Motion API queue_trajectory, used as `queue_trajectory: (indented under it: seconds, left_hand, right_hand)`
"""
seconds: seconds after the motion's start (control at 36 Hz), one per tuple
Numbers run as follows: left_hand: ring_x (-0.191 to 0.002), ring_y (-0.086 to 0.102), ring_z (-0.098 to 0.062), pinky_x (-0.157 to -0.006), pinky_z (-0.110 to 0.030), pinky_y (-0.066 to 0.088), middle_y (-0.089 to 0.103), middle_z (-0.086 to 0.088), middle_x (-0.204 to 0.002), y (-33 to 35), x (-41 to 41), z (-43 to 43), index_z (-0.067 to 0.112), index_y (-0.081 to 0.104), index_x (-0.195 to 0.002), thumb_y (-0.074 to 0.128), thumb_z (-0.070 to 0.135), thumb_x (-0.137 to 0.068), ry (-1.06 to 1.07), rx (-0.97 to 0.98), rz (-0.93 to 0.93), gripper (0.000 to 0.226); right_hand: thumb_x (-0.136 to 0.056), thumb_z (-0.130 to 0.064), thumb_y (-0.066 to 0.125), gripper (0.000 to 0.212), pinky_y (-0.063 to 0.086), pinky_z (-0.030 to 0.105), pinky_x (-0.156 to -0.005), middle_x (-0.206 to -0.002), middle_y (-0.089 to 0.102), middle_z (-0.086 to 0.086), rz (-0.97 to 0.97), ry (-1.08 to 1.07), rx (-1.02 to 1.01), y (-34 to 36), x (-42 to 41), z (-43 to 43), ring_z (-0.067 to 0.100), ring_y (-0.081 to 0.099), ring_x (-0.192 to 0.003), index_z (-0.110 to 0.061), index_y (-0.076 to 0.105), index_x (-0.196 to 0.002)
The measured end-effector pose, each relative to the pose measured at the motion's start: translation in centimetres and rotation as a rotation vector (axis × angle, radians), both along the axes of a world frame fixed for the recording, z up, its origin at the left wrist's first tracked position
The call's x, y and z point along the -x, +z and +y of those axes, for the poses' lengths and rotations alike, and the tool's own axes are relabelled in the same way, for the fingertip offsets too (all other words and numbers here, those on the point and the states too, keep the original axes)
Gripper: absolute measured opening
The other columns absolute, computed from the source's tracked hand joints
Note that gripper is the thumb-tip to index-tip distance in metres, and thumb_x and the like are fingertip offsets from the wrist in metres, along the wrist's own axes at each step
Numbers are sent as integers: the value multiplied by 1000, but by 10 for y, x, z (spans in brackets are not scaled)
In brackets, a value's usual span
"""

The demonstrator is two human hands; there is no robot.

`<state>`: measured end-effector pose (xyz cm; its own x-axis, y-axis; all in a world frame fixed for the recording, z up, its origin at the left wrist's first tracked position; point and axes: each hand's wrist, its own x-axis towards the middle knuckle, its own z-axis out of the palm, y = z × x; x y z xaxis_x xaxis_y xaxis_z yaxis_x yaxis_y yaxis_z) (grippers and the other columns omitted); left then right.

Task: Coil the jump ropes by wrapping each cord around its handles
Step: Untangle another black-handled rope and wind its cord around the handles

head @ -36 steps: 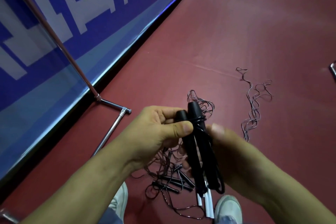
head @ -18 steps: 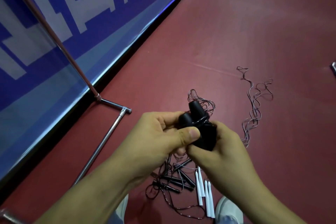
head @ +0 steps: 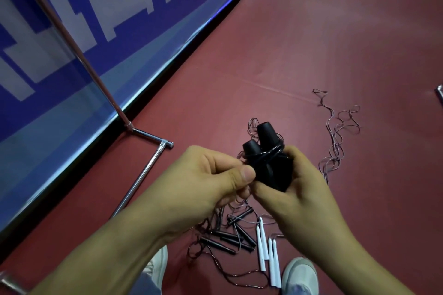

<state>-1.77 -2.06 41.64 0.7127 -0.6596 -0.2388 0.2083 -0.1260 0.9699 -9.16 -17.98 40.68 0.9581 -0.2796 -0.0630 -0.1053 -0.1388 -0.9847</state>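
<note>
Two black jump rope handles are held side by side, end caps pointing up and away, with dark cord looped around them near the top. My right hand wraps around the pair from the right and below. My left hand pinches at the handles' left side, thumb against them. Below on the floor lie several more black handles and white handles in tangled cord.
A loose thin cord snakes over the red floor to the right. A chrome stand foot and slanted pole stand at the left, before a blue banner. My two shoes show at the bottom edge.
The handles tipped from lying lengthwise toward me to pointing their caps up. My right hand moved up and closed around them; the left hand stayed at their left side.
</note>
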Motion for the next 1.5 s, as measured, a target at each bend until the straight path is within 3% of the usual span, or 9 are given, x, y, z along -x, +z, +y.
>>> queue_trajectory:
  seconds: [0.28,0.39,0.47,0.58,0.81,0.97,1.11,1.33,1.5]
  left_hand:
    - [-54,45,-12,-54,-20,37,65,-7,-65,2,-11,2,6,77,-75,71,15,-91,-52,28,20,19]
    - [-62,41,-22,-59,-32,34,56,-25,-67,1,-13,5,1,77,-87,73,30,-85,-25,37,-107,30]
    - [-56,46,-7,-57,-18,37,59,0,-58,5,-9,4,5,78,-82,76,22,-87,-2,88,-128,18]
    - [-59,50,-14,-57,-27,40,64,-18,-66,6,-7,3,12,81,-82,82,26,-80,82,61,-263,14]
    - [-62,62,-6,-61,-17,48,70,-1,-65,6,-2,0,16,81,-84,78,28,-81,237,51,-416,14]
    - [-57,55,-1,-58,-13,44,63,6,-59,3,2,-4,14,79,-80,73,28,-82,268,97,-356,16]
    - [-58,51,-3,-57,-15,42,59,4,-59,1,4,-9,8,75,-79,69,27,-82,251,164,-226,20]
    - [-91,68,-9,-77,-17,52,71,-14,-106,2,7,-6,20,65,-131,70,16,-86,92,185,-47,45]
    - [-100,66,-3,-83,-12,49,73,5,-112,8,10,-7,39,44,-149,56,11,-85,41,122,-224,71]
  right_hand:
    - [-87,5,68,20,28,16,-36,-49,44,-9,138,140,-227,11,1,0,4,32,-36,-14,68,-93]
    - [-77,-14,63,11,26,15,-39,-50,29,1,227,208,-392,19,3,0,10,23,-35,-25,60,-76]
    - [-78,-15,62,14,25,15,-39,-53,24,5,261,237,-487,22,5,-2,9,20,-37,-24,53,-73]
    - [-80,-14,62,11,25,14,-39,-53,23,4,283,306,-540,24,6,-4,7,20,-37,-21,54,-79]
    - [-81,-21,66,6,23,16,-40,-54,25,6,240,328,-462,24,5,-6,10,20,-39,-22,60,-84]
    - [-65,-80,68,82,17,32,-45,-59,38,9,314,330,-567,14,0,-12,17,28,-44,-16,67,-117]
    - [-80,-74,48,60,28,15,-37,-47,38,5,212,307,-509,23,3,-11,12,28,-28,-31,70,-115]
    - [-82,-73,47,61,29,15,-37,-46,39,6,235,267,-472,21,4,-12,11,28,-28,-25,70,-112]
    - [-82,-73,45,65,28,15,-36,-46,38,4,265,313,-494,22,3,-8,11,28,-28,-26,70,-120]
